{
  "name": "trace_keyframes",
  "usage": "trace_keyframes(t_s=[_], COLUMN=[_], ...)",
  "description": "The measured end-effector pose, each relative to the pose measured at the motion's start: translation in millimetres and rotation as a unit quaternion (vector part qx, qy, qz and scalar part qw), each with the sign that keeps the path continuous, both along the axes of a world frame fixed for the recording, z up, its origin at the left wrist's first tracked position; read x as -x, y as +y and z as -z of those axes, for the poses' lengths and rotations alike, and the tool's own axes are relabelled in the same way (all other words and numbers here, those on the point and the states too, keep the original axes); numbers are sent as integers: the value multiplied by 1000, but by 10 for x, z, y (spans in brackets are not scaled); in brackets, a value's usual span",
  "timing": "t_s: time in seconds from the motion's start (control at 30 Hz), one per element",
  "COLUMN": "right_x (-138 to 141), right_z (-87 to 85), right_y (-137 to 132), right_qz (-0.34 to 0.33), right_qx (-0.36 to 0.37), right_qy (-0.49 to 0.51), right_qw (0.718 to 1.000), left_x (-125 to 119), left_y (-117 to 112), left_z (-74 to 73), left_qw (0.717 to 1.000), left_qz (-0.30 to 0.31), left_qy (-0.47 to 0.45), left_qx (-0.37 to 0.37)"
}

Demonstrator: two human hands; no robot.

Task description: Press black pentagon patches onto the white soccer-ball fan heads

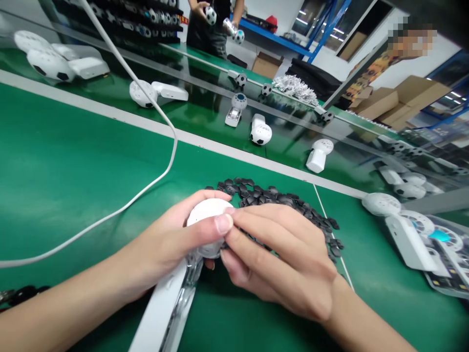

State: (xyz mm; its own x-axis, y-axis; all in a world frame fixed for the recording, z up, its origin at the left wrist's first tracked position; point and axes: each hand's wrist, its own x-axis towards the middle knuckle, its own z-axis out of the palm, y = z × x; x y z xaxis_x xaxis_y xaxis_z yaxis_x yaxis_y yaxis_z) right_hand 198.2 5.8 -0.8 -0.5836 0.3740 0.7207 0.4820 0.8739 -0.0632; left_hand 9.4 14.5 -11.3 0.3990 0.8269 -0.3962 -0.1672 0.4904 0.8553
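Note:
My left hand point(172, 244) is wrapped round the white round head of a ball-headed device point(207, 210), its thumb pressed across the front. A long white handle with an open, clear-lined side runs from the head down toward me. My right hand point(282, 249) has its fingers pinched together at the head's right edge, touching it by the left thumb. Whatever those fingertips may hold is hidden. Just behind the hands lies a loose pile of small black plastic pieces point(271, 195), partly covered by the right hand.
A white cable point(172, 124) crosses the green table point(91, 161) on the left. Beyond a pale strip, a dark belt point(205, 117) carries several football-patterned devices point(261, 133). More white parts point(412, 242) lie at right. Across the belt, a person point(208, 29) holds similar ball-headed items.

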Motion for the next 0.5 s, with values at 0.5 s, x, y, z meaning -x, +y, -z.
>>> trace_keyframes(t_s=[0.5], right_x=[469], right_z=[16], right_y=[-106], right_qz=[-54], right_qx=[671], right_qy=[380], right_qw=[635], left_x=[90], left_y=[-37], left_z=[-148], left_qw=[991], left_qz=[-50], left_qy=[44], left_qx=[-118])
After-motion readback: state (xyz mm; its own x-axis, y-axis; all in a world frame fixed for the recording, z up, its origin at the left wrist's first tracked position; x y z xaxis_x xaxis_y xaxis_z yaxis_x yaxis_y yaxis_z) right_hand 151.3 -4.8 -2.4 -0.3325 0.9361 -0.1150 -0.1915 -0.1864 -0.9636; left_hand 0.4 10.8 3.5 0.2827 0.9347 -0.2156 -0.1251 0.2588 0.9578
